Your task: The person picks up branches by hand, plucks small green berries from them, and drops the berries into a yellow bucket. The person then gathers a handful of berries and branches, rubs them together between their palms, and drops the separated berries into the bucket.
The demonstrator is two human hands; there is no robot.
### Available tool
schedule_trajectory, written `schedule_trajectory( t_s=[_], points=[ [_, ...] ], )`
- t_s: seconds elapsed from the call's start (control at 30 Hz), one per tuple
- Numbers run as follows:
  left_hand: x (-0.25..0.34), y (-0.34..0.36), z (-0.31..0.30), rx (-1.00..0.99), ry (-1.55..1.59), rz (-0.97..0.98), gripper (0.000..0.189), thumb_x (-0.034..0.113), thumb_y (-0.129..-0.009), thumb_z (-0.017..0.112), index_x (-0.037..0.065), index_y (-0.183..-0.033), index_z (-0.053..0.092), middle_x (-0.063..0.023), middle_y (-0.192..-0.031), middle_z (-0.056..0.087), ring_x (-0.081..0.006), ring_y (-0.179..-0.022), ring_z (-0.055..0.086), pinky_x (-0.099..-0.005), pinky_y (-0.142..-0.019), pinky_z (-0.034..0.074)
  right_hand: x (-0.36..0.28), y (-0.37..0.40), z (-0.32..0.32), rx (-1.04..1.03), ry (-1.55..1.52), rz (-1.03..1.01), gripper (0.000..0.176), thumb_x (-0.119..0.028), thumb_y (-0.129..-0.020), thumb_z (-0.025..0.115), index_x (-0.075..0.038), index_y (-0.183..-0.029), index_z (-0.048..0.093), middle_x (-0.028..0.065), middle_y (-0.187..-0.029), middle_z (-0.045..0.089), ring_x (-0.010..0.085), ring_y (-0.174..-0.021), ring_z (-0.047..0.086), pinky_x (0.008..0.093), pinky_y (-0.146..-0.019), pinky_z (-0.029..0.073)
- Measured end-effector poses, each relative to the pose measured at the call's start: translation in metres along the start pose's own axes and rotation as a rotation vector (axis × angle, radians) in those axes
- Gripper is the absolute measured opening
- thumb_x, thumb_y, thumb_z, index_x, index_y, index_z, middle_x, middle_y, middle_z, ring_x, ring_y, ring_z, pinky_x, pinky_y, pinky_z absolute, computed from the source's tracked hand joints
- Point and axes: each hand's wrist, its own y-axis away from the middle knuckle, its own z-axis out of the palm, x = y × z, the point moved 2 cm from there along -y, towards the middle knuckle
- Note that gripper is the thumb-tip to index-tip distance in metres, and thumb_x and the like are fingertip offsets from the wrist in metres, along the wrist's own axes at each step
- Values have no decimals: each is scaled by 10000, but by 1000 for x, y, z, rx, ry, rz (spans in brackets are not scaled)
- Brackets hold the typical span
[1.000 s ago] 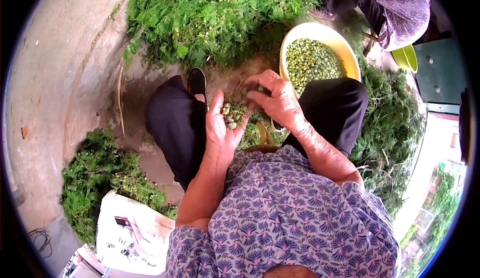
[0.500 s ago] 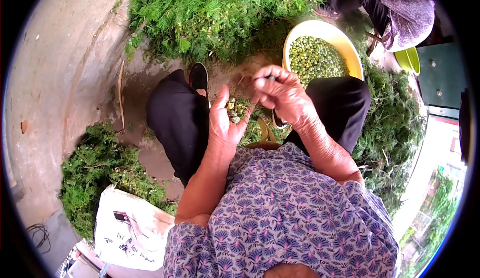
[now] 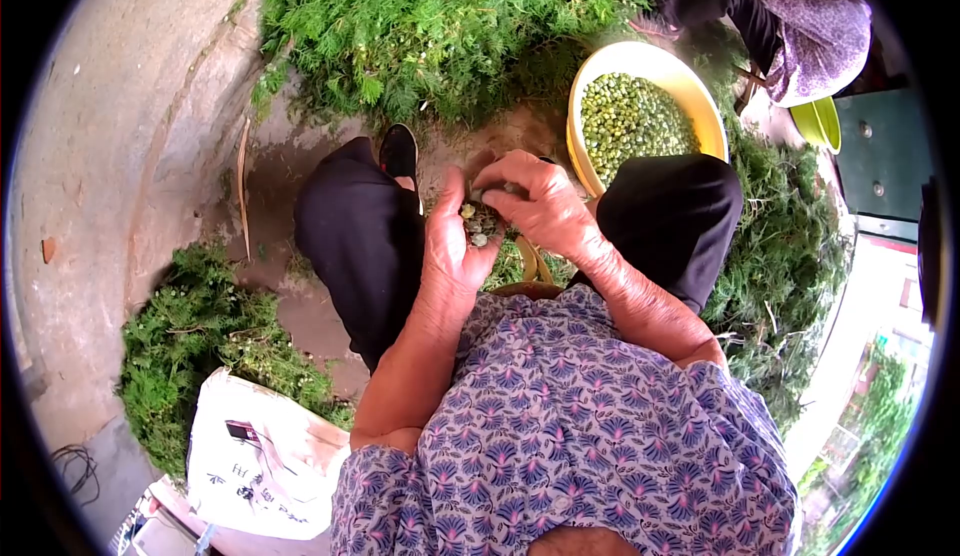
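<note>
My left hand (image 3: 452, 246) is cupped between my knees, thumb raised, around a small bunch of pale green cones (image 3: 478, 228), which look like those of a leafy conifer. My right hand (image 3: 545, 201) reaches over it, thumb and fingers closed together right at the bunch. Whatever those right fingertips pinch is mostly hidden behind them. Past my right knee stands a yellow basin (image 3: 672, 68) that holds a heap of small green cones (image 3: 635, 121).
Cut conifer branches (image 3: 440, 36) are piled ahead, with more at left (image 3: 190, 356) and right (image 3: 785, 246). A white sack (image 3: 270, 466) lies lower left, a dark phone-like object (image 3: 243, 432) on it. Another person (image 3: 815, 26) sits upper right, near a green bucket (image 3: 818, 121).
My right hand has come down and left, from above the left palm onto the bunch of cones. My left hand has shifted only slightly.
</note>
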Motion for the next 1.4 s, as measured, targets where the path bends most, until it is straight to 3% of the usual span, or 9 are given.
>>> schedule_trajectory(
  t_s=[0.2,0.4,0.47,0.6,0.67,0.77,1.0,1.13,1.4],
  points=[
    [0,-9,-13,-184,139,-84,447,359,-935,399,23,-1228,428,-109,-1089,566,-235,-951,569,-360,-819,482,13,-2,-9,-35,-940,440,137,-5,-805,559,-8,-942,555,61,-735,570,86,-537,482,206,-436,347],
    [1,-5,-2,1,140,-34,404,355,-944,373,13,-1130,480,-125,-943,597,-265,-802,600,-396,-700,528,11,-2,-16,-61,-1044,430,141,5,-821,518,-15,-958,548,90,-838,590,115,-563,504,226,-456,375],
    [4,-6,-8,-168,122,-31,381,310,-934,424,33,-1189,478,-88,-1073,582,-214,-945,573,-374,-851,470,6,-3,-16,23,-1139,423,159,-14,-812,548,-24,-971,550,90,-861,598,129,-581,524,234,-465,391],
    [5,-4,-8,-89,53,-23,386,334,-928,433,43,-1170,506,-87,-1104,574,-199,-987,554,-369,-872,454,1,1,-12,-71,-575,448,134,-83,-799,637,-29,-917,605,66,-855,595,89,-679,545,232,-557,442],
    [3,-2,-5,38,-28,13,399,356,-925,431,48,-1164,514,-94,-1142,558,-205,-1044,522,-367,-917,416,-1,-1,-2,-35,40,-27,177,-104,-746,686,-40,-906,646,38,-776,600,111,-715,567,259,-627,461],
    [1,-5,-4,-67,-28,-10,419,384,-924,418,56,-1166,515,-113,-1185,535,-231,-1080,494,-370,-949,373,-2,1,12,-42,233,-155,210,-90,-718,686,-30,-915,641,96,-814,617,196,-727,592,289,-666,468],
    [4,-8,-15,-89,-6,-14,397,370,-929,413,54,-1142,524,-98,-1130,568,-219,-1039,523,-365,-903,420,0,-1,-7,-128,-587,472,173,-66,-802,600,-20,-968,588,75,-812,609,90,-589,520,216,-480,389],
    [7,-6,0,-144,213,-21,416,364,-940,375,20,-1143,491,-145,-1027,589,-293,-866,599,-397,-697,531,3,-1,-16,66,-1139,426,141,-56,-827,582,-36,-966,567,64,-793,610,93,-570,522,193,-461,386],
    [7,-3,-6,-162,96,10,412,368,-937,384,45,-1173,483,-98,-1141,547,-226,-1036,545,-384,-839,492,-9,0,-11,-157,-182,228,163,-70,-802,617,-29,-958,636,-23,-658,562,13,-565,477,148,-475,347]
  ],
)
